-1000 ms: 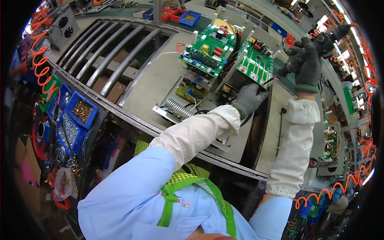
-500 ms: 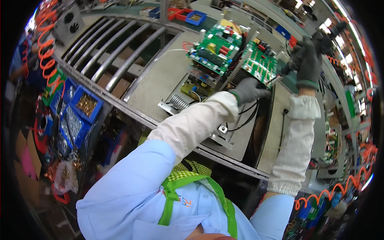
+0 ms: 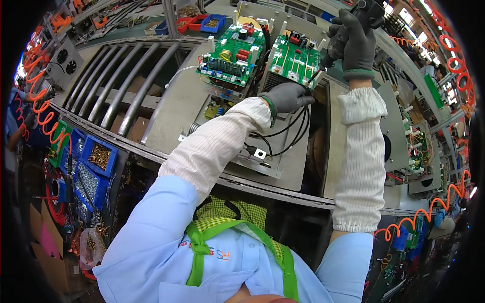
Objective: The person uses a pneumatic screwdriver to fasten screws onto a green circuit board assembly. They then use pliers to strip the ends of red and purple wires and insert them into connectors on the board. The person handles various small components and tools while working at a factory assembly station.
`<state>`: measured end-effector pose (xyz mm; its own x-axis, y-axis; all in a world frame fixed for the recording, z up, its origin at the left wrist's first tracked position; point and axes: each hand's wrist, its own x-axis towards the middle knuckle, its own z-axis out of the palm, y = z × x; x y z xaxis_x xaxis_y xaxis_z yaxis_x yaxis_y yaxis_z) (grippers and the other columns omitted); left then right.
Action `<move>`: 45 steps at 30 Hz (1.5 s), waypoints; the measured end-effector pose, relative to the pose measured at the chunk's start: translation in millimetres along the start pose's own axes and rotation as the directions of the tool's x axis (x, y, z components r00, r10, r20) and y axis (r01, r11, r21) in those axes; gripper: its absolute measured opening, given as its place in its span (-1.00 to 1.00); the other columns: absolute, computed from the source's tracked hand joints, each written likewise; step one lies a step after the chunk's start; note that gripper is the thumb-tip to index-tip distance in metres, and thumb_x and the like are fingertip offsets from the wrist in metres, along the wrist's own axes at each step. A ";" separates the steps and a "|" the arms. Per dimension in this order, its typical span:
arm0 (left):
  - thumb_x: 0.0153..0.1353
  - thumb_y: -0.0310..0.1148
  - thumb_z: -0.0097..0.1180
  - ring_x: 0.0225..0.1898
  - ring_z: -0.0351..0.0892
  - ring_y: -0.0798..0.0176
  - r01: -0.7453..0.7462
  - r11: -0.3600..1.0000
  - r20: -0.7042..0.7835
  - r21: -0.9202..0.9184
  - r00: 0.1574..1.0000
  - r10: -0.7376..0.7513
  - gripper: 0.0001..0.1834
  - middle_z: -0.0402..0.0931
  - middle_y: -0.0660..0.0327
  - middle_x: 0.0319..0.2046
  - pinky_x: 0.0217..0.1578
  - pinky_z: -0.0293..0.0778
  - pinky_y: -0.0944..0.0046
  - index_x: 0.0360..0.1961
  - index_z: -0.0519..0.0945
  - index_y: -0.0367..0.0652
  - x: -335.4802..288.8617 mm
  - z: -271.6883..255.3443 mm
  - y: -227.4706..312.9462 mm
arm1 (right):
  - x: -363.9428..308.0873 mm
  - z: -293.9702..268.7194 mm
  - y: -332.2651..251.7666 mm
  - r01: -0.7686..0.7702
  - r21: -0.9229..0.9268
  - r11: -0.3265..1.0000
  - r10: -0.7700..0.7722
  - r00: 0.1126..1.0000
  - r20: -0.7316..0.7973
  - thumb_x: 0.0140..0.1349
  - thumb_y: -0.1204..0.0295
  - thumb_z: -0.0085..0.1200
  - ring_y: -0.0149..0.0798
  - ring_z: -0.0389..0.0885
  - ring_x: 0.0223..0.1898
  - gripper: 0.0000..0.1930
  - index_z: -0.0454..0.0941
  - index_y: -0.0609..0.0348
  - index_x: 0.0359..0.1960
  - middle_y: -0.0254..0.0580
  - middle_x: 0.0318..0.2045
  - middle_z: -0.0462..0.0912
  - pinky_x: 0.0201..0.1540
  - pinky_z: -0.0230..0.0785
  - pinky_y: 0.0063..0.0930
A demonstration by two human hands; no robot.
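My right hand, in a dark grey glove, is closed around a black power screwdriver. Its bit slants down to the near right corner of a green circuit board that sits on a finned heat sink. My left hand, gloved alike, is closed at that same corner, just below the bit. Black cables loop out from under its fingers, and the fingertips are partly hidden. To the left stands a second green circuit board. Both boards belong to an open unit on a metal base plate.
Metal rollers lie to the left of the unit. Blue bins of screws hang at the left, with red and blue bins at the back. A coiled orange air hose runs at the right, near another unit.
The view has shifted, so the unit appears farther left and higher. The screwdriver bit remains at the board's near right corner, with my left hand close beside it.
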<state>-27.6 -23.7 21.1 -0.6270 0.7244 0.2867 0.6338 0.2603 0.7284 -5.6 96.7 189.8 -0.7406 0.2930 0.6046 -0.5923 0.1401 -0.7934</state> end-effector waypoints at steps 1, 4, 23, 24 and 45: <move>0.25 -0.03 0.12 -0.42 0.61 0.05 -0.038 0.997 -0.009 0.072 0.999 0.039 -0.61 0.62 0.12 -0.46 -0.32 0.49 0.10 -0.23 0.66 -0.18 -0.2 -0.1 -1.9 | 0.4 -0.8 -1.3 -0.029 -0.002 1.000 0.029 0.999 0.016 0.10 0.16 0.24 -0.33 0.58 -0.53 -0.57 0.53 0.32 -0.21 -0.11 -0.46 0.62 -0.50 0.42 -0.49; 0.22 0.03 0.11 -0.31 0.60 -0.06 -0.017 0.987 -0.080 0.159 0.996 0.030 -0.59 0.62 0.06 -0.42 -0.25 0.49 0.06 -0.28 0.69 -0.12 -5.5 2.8 -6.1 | 0.3 -0.2 -3.2 -0.053 0.048 0.997 0.053 0.999 0.009 0.10 0.15 0.24 -0.34 0.58 -0.53 -0.55 0.52 0.33 -0.19 -0.13 -0.54 0.60 -0.52 0.40 -0.49; 0.23 0.07 0.09 -0.19 0.56 -0.23 0.243 0.944 -0.427 -0.222 0.847 -0.318 -0.49 0.58 -0.16 -0.29 -0.18 0.48 -0.03 -0.22 0.62 -0.24 -13.1 31.9 20.7 | 16.4 -26.0 -27.7 -0.027 -0.025 0.999 0.032 0.965 0.259 0.24 0.36 0.13 -0.27 0.63 -0.16 -0.63 0.51 0.33 0.02 -0.11 -0.17 0.66 -0.08 0.48 -0.42; 0.23 0.07 0.08 -0.19 0.56 -0.23 0.252 0.944 -0.445 -0.213 0.835 -0.323 -0.49 0.58 -0.16 -0.30 -0.18 0.47 -0.03 -0.23 0.62 -0.24 -13.1 31.9 21.1 | 16.8 -26.4 -26.6 -0.056 -0.033 0.998 0.063 0.970 0.233 0.27 0.36 0.10 -0.22 0.63 -0.06 -0.60 0.48 0.35 0.07 -0.08 -0.10 0.65 0.00 0.48 -0.39; 0.40 0.20 -0.32 -0.72 0.26 0.49 0.155 0.612 -0.077 -0.776 0.938 -0.337 -0.37 0.23 0.38 -0.72 -0.67 0.24 0.37 -0.45 0.48 -0.15 -7.8 21.6 9.0 | 22.8 -39.1 -30.3 -0.182 0.380 0.907 0.096 0.967 0.235 0.31 0.01 0.05 -0.10 0.60 -0.07 -0.51 0.45 0.17 0.04 -0.01 -0.11 0.61 0.03 0.51 -0.11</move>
<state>-7.2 -13.3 12.0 -0.8367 0.5429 0.0721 -0.0612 -0.2235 0.9728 7.8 136.1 224.9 -0.8478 0.0750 0.5250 -0.5226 -0.2862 -0.8031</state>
